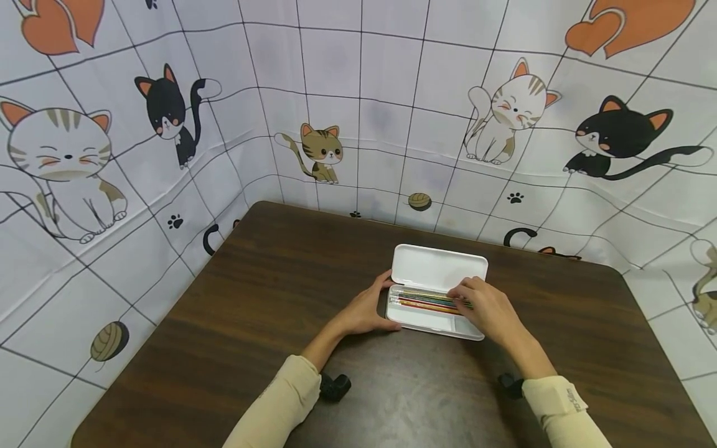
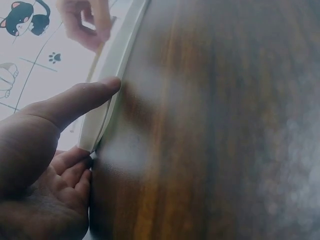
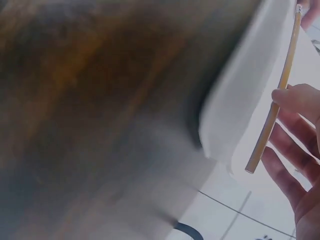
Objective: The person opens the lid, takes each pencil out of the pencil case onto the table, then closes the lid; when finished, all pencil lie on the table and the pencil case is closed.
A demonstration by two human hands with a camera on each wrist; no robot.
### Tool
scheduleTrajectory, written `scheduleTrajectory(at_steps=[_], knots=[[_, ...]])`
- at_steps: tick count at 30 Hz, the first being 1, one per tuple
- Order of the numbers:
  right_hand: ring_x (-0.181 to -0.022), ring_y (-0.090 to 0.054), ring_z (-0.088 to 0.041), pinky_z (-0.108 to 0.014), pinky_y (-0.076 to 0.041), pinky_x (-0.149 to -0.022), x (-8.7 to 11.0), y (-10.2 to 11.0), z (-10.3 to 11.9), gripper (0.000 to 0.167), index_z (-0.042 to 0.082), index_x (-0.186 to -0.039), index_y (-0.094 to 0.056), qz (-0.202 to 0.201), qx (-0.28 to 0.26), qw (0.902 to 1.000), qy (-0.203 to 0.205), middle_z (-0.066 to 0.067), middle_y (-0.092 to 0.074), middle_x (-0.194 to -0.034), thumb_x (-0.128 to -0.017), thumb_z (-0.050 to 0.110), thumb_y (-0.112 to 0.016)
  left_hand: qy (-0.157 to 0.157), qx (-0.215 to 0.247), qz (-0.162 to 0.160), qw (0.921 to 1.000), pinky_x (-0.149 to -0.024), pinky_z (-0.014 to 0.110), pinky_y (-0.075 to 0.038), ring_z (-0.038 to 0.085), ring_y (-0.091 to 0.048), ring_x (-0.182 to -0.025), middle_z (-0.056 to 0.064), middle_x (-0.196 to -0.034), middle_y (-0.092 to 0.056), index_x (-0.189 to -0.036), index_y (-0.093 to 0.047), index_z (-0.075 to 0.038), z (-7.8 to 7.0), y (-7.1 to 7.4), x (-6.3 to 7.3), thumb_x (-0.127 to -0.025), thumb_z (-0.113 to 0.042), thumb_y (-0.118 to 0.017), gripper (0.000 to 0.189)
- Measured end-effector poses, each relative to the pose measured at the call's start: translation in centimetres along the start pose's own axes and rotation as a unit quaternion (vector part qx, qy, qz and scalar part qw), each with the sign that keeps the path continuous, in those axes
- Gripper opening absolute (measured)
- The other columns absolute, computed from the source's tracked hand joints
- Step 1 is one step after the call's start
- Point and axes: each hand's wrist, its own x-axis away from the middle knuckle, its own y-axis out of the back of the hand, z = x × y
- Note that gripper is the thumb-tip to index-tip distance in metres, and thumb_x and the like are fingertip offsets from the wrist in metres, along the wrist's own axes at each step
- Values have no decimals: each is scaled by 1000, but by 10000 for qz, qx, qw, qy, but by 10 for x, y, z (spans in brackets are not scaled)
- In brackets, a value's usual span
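A white pencil case (image 1: 426, 320) lies on the table with its lid (image 1: 439, 266) raised at the back. Several coloured pencils (image 1: 428, 302) lie side by side in it, metal ends to the left. My left hand (image 1: 364, 311) grips the case's left end, thumb on the front edge and fingers at the back corner; the left wrist view shows that thumb (image 2: 95, 95) against the white side. Over the right part of the case, my right hand (image 1: 484, 306) pinches a yellow pencil (image 3: 270, 122) between thumb and fingers. Its flat, unsharpened end points down in the right wrist view.
The brown wooden table (image 1: 269, 280) has rounded corners. White curtains (image 1: 386, 124) with a grid and cartoon cats hang close behind its back and left edges. A black wrist device (image 1: 335, 387) sits by the left cuff, another (image 1: 511, 386) by the right.
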Motion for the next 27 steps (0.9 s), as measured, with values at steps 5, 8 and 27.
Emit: scheduleTrajectory(at_steps=[5, 8, 27], knots=[[-77, -55, -13, -33, -48, -59, -2, 12, 0, 19, 13, -92, -76, -151, 29, 9999, 12, 3, -64, -89, -76, 4, -82, -28, -47, -4, 10000, -108, 44, -29, 20, -37, -136, 2, -146, -45, -157, -10, -16, 1, 1, 0, -70, -28, -91, 120], [-76, -55, -12, -32, -47, -57, 3, 19, -4, 20, 13, -93, -76, -151, 55, 9999, 4, 4, -63, -90, -77, 4, -81, -31, -67, 13, 10000, -109, 43, -29, 19, -37, -136, 2, -146, -45, -157, -10, -17, 2, 0, -1, -70, -27, -91, 120], [-76, -56, -21, -42, -45, -58, 119, 113, -89, 32, 14, -94, -76, -217, 833, 9902, -1101, 0, -67, -89, -67, -2, -84, -128, 43, -18, 9999, -108, 46, -29, 21, -37, -136, 3, -146, -45, -157, -10, -16, 3, -1, -2, -70, -28, -90, 119]])
